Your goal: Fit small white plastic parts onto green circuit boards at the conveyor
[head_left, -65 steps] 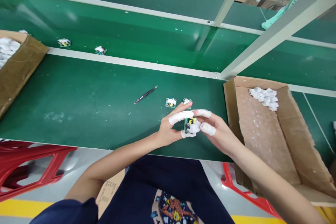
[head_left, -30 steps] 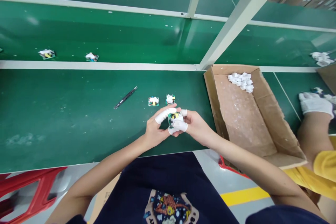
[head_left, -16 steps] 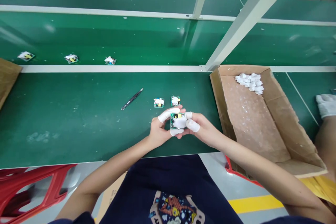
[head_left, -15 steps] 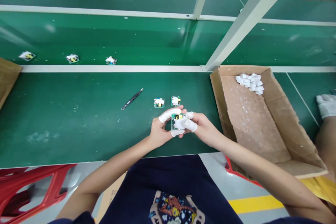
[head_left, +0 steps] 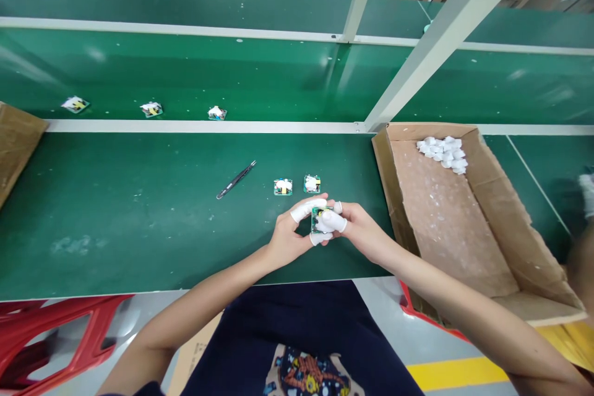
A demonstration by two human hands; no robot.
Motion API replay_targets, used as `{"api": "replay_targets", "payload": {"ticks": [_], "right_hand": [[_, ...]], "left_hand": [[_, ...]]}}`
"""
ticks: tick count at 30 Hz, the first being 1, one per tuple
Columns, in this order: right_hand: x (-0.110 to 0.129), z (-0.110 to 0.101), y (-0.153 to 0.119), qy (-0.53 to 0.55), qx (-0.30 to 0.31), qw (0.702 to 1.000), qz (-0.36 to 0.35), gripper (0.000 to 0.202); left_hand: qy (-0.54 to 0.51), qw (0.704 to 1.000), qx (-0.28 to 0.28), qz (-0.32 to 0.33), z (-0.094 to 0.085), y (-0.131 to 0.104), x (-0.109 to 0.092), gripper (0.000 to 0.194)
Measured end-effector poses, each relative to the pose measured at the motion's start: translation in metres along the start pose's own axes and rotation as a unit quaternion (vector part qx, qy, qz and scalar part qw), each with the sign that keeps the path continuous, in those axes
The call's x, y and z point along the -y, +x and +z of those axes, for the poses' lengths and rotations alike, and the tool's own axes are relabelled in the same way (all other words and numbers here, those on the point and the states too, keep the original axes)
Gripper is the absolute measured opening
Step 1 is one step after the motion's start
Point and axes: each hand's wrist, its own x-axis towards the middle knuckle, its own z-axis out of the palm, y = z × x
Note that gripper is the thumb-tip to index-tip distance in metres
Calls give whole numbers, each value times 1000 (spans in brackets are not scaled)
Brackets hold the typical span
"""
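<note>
A small green circuit board (head_left: pixel 315 223) with white and yellow parts is held just above the bench's front part. My left hand (head_left: pixel 290 232), white cots on its thumb and finger, grips the board's left side. From the right, my right hand (head_left: pixel 359 226) also closes on it, its white-cotted thumb lying over the top and covering much of the board. Whatever is under that thumb is hidden. Two similar boards, one on the left (head_left: pixel 283 187) and one on the right (head_left: pixel 312 184), lie just beyond my hands. Black tweezers (head_left: pixel 236 180) rest farther left.
A cardboard box (head_left: pixel 455 223) at right holds a heap of white pieces (head_left: pixel 443 154). Several boards (head_left: pixel 151 109) sit on the green belt (head_left: pixel 278 80) behind a pale rail (head_left: pixel 278 126). A slanted post (head_left: pixel 417 55) rises there. Another person's gloved hand (head_left: pixel 588 192) is at the right edge.
The boards on the belt have moved right. My right thumb now covers more of the held board, which has turned or shifted slightly. The other person's hand has drawn toward the right edge.
</note>
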Motion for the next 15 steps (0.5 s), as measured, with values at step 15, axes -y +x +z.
{"api": "replay_targets", "payload": {"ticks": [15], "right_hand": [[3,-6,1,-136,21,989,-54,33]], "left_hand": [[-74,996,3,-46,-3,3,4,55]]}}
